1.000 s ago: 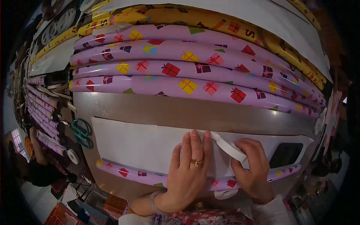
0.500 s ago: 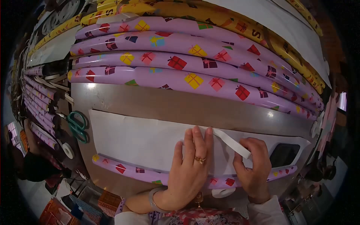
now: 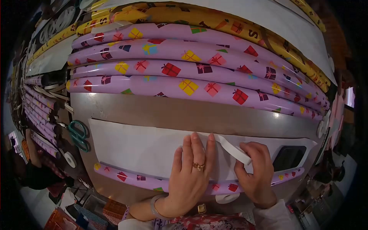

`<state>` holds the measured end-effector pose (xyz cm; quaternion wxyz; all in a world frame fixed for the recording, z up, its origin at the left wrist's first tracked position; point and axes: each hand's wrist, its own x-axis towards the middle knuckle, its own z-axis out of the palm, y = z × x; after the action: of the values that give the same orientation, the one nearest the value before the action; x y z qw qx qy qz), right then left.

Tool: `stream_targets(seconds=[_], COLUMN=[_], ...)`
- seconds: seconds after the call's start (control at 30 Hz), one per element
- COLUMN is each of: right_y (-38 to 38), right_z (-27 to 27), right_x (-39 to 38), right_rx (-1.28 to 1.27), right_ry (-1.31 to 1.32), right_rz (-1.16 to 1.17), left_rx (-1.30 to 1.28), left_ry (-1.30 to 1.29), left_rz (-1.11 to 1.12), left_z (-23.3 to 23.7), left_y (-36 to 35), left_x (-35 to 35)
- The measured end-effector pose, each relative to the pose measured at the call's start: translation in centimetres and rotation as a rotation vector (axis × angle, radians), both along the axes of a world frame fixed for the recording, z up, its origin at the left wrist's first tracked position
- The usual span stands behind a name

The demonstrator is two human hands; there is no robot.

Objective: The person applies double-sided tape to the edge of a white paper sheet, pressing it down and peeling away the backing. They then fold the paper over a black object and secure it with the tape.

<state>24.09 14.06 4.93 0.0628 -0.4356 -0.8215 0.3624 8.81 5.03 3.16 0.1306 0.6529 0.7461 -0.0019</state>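
My left hand (image 3: pixel 191 174), with a ring and a bangle, lies flat with its fingers stretched out on the white underside of a sheet of wrapping paper (image 3: pixel 134 143). Its fingertips press near the sheet's far edge, beside the end of a white strip of tape (image 3: pixel 233 150). That tape slants up off the paper into my right hand (image 3: pixel 256 174), which pinches it between thumb and fingers. Along the near side, the purple gift-print paper is rolled up (image 3: pixel 130 176), partly covered by both hands.
A dark phone (image 3: pixel 290 158) lies on the sheet's right end. Green-handled scissors (image 3: pixel 78 136) rest left of the sheet. Purple rolls (image 3: pixel 188 87) and yellow rolls (image 3: pixel 226 25) lie across the back. A white tape roll (image 3: pixel 227 198) sits at the near edge; another person's arm (image 3: pixel 33 153) shows far left.
My left hand has shifted slightly left, and its fingers are a little more spread. My right hand has moved slightly left with the tape. The view has tilted a little.
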Motion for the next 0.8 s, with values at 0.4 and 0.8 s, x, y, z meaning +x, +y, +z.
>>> stream_targets(seconds=[0.4, 0.8], right_y=[0.8, 1.4], right_z=[0.2, 0.3], right_x=[0.0, 0.0], right_rx=[0.036, 0.081], right_ry=[-0.007, -0.019], right_rz=[0.135, 0.233], left_rx=[0.024, 0.056], left_ry=[0.047, 0.092], left_rz=[-0.02, -0.032], left_z=[-0.5, -0.8], left_y=[-0.1, -0.1], left_x=[-0.1, 0.1])
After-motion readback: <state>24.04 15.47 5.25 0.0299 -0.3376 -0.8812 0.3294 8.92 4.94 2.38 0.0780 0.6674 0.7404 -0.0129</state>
